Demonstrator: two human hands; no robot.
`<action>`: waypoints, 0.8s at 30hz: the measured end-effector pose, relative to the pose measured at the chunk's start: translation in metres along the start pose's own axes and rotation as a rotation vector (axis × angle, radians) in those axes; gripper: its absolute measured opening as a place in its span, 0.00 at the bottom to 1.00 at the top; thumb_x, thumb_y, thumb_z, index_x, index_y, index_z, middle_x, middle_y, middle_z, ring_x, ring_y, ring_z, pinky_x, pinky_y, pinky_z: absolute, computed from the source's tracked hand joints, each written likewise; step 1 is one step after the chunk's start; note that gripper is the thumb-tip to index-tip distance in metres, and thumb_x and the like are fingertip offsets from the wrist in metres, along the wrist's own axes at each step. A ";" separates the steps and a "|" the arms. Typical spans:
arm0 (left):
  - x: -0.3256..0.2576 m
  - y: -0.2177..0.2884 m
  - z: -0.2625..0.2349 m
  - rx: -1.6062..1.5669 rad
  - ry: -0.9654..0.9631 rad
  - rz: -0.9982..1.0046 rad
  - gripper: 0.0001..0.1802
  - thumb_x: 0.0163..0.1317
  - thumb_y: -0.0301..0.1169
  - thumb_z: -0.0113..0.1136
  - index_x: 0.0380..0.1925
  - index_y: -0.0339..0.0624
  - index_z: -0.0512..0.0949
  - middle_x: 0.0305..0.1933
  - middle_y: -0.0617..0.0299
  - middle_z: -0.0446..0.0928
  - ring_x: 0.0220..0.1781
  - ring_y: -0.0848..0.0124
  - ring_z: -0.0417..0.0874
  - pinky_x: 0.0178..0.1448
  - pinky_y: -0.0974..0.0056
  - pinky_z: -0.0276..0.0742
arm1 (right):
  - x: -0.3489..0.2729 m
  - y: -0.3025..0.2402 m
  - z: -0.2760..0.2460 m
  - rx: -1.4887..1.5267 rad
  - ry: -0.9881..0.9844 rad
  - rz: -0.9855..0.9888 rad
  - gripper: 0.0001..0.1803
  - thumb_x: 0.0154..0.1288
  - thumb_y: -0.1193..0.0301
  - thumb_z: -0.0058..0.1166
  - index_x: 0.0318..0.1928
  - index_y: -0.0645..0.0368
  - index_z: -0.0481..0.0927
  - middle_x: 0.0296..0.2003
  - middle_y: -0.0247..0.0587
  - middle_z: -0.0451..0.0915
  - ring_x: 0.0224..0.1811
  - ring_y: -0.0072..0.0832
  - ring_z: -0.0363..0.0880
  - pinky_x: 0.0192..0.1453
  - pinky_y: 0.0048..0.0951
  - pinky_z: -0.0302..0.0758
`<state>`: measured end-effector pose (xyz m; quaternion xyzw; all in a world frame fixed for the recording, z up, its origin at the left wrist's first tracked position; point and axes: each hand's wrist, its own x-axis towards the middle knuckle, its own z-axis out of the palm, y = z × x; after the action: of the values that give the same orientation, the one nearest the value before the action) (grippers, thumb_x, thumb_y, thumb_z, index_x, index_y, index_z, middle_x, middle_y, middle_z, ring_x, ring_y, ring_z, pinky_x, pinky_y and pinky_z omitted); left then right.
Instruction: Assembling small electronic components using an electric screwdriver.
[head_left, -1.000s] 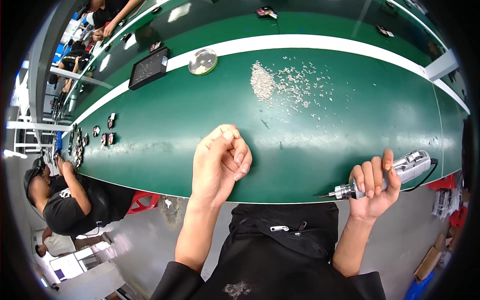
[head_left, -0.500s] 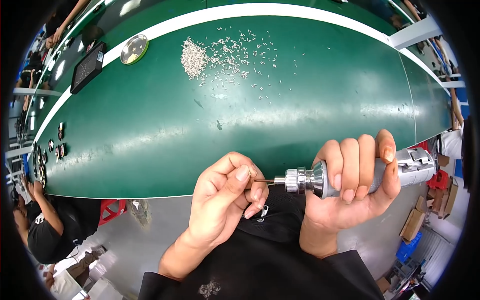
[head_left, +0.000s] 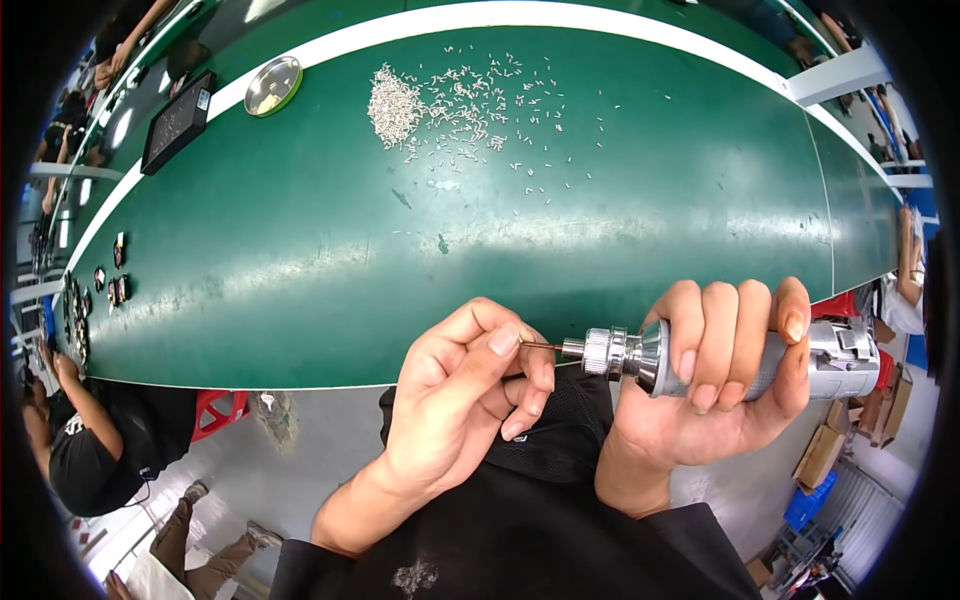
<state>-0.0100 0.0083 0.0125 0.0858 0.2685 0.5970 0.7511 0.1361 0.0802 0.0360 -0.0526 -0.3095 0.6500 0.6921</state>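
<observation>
My right hand [head_left: 715,385] is wrapped fully around a silver, cylinder-shaped metal power tool [head_left: 740,358], holding it level just in front of my chest, past the near edge of a long green table [head_left: 300,270]. The tool's knurled chuck points left, with a thin metal bit [head_left: 540,347] sticking out of it. My left hand [head_left: 465,400] is curled nearly closed, thumb and forefinger pinching at the tip of that bit; whether something tiny sits between them, I cannot tell. Farther across the table lies a scattered heap of small pale metal pins [head_left: 440,100]. Beyond it to the left sit a round shallow metal dish [head_left: 272,85] and a dark flat rectangular tray [head_left: 178,120].
</observation>
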 end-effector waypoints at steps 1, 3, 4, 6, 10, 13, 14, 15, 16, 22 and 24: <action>0.000 -0.001 0.000 0.000 0.000 0.000 0.09 0.72 0.32 0.46 0.37 0.36 0.70 0.32 0.54 0.76 0.27 0.74 0.74 0.25 0.72 0.68 | 0.000 0.000 0.000 0.000 0.000 0.000 0.08 0.71 0.64 0.39 0.42 0.54 0.67 0.15 0.29 0.65 0.16 0.21 0.65 0.30 0.27 0.66; 0.001 -0.001 0.000 -0.014 -0.021 0.022 0.09 0.72 0.31 0.45 0.37 0.36 0.70 0.34 0.52 0.77 0.28 0.73 0.75 0.25 0.71 0.69 | 0.001 0.000 0.001 0.025 0.027 0.001 0.08 0.71 0.64 0.39 0.42 0.54 0.67 0.15 0.29 0.64 0.16 0.21 0.65 0.31 0.27 0.66; 0.001 -0.001 0.000 -0.014 -0.020 0.022 0.09 0.72 0.31 0.45 0.37 0.36 0.70 0.34 0.52 0.77 0.28 0.73 0.75 0.25 0.71 0.69 | 0.002 0.001 0.003 0.025 0.027 0.002 0.08 0.71 0.64 0.39 0.42 0.54 0.67 0.15 0.29 0.64 0.16 0.21 0.65 0.31 0.27 0.66; 0.001 -0.001 0.000 -0.025 -0.027 0.021 0.09 0.72 0.31 0.45 0.37 0.36 0.70 0.35 0.50 0.78 0.29 0.72 0.76 0.26 0.71 0.70 | 0.004 0.003 0.009 0.028 0.107 -0.019 0.05 0.67 0.70 0.46 0.37 0.58 0.69 0.13 0.26 0.61 0.14 0.16 0.61 0.27 0.23 0.63; 0.001 -0.001 0.003 -0.017 -0.014 0.033 0.09 0.72 0.30 0.44 0.37 0.35 0.69 0.35 0.48 0.78 0.29 0.72 0.76 0.26 0.70 0.71 | 0.005 0.003 0.009 0.038 0.124 -0.023 0.05 0.68 0.70 0.45 0.37 0.59 0.69 0.13 0.26 0.61 0.13 0.16 0.60 0.27 0.23 0.63; 0.001 -0.002 0.001 -0.010 -0.013 0.040 0.09 0.72 0.30 0.44 0.37 0.35 0.69 0.35 0.48 0.78 0.29 0.72 0.76 0.26 0.71 0.71 | 0.005 0.005 0.007 0.061 0.144 -0.015 0.05 0.68 0.70 0.45 0.38 0.59 0.69 0.13 0.26 0.61 0.13 0.16 0.60 0.27 0.23 0.62; 0.001 -0.001 0.001 -0.003 -0.009 0.040 0.10 0.72 0.30 0.44 0.37 0.34 0.69 0.35 0.48 0.78 0.29 0.72 0.76 0.26 0.71 0.71 | 0.005 0.005 0.006 0.067 0.149 -0.007 0.05 0.68 0.70 0.45 0.38 0.59 0.69 0.13 0.26 0.61 0.13 0.16 0.60 0.26 0.23 0.62; 0.001 -0.001 0.001 0.005 -0.004 0.040 0.10 0.72 0.31 0.44 0.37 0.34 0.69 0.35 0.48 0.77 0.29 0.72 0.76 0.27 0.71 0.71 | 0.005 0.005 0.005 0.072 0.154 0.000 0.05 0.68 0.70 0.45 0.38 0.59 0.69 0.13 0.26 0.60 0.13 0.16 0.60 0.26 0.23 0.62; 0.001 -0.001 0.001 0.007 -0.004 0.038 0.10 0.72 0.31 0.44 0.37 0.34 0.69 0.35 0.48 0.77 0.29 0.72 0.76 0.27 0.71 0.71 | 0.005 0.006 0.005 0.072 0.156 -0.001 0.05 0.68 0.70 0.45 0.38 0.59 0.69 0.13 0.26 0.60 0.13 0.16 0.60 0.26 0.23 0.62; 0.001 -0.003 -0.001 0.021 0.003 0.055 0.10 0.72 0.31 0.44 0.38 0.34 0.70 0.35 0.48 0.77 0.28 0.72 0.75 0.26 0.71 0.70 | 0.006 0.006 0.002 0.092 0.163 0.013 0.06 0.69 0.70 0.44 0.38 0.59 0.69 0.14 0.25 0.60 0.13 0.16 0.59 0.27 0.23 0.62; 0.001 -0.003 -0.001 0.039 0.018 0.056 0.10 0.72 0.31 0.44 0.38 0.34 0.70 0.34 0.48 0.77 0.27 0.72 0.75 0.25 0.71 0.70 | 0.007 0.007 0.001 0.085 0.147 0.024 0.06 0.69 0.70 0.43 0.39 0.59 0.69 0.14 0.25 0.60 0.14 0.16 0.59 0.27 0.23 0.62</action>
<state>-0.0076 0.0087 0.0103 0.1025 0.2844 0.6134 0.7297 0.1299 0.0871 0.0356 -0.0744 -0.2293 0.6653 0.7066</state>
